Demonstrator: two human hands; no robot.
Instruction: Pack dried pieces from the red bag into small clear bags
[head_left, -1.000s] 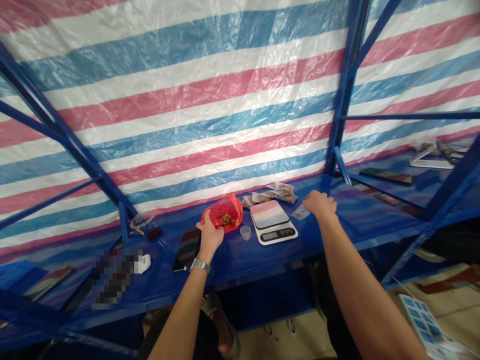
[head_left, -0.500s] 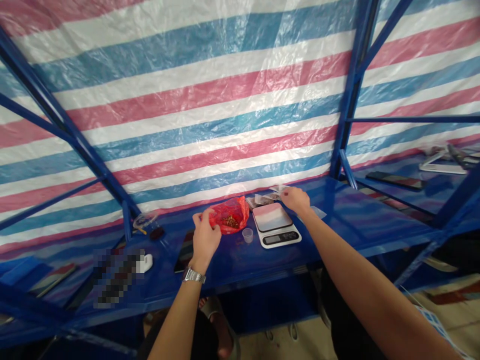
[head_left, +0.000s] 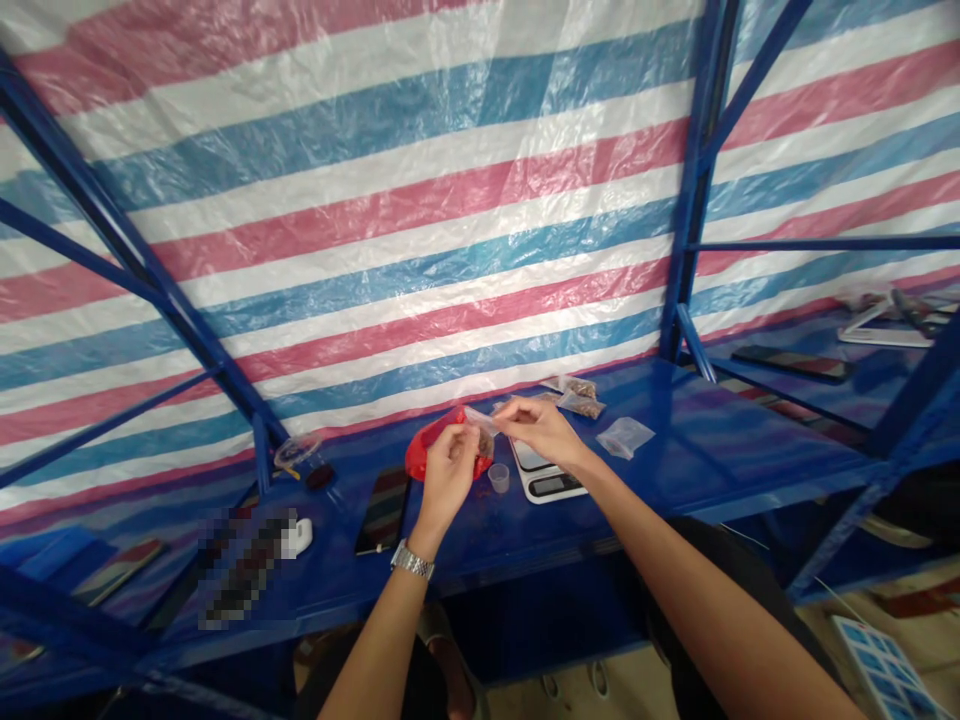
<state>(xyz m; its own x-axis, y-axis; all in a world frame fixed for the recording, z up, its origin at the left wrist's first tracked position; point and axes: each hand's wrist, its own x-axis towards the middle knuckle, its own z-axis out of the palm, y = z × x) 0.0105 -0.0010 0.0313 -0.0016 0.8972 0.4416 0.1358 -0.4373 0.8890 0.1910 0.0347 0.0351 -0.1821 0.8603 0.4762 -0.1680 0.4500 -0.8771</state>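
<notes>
Both hands pinching sm. clr bag; upper edge runs L-R, dips twd R; long axis unclear.

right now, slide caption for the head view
Left hand and right hand pinch a small clear bag near a red bag and white scale.

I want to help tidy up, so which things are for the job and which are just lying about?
Seems part of the job:
small clear bag between the left hand and right hand
red bag
little cup
white scale
filled bags
flat clear bag

Probably just lying about:
dark-screened device
small white thing
dark slab at far right
</notes>
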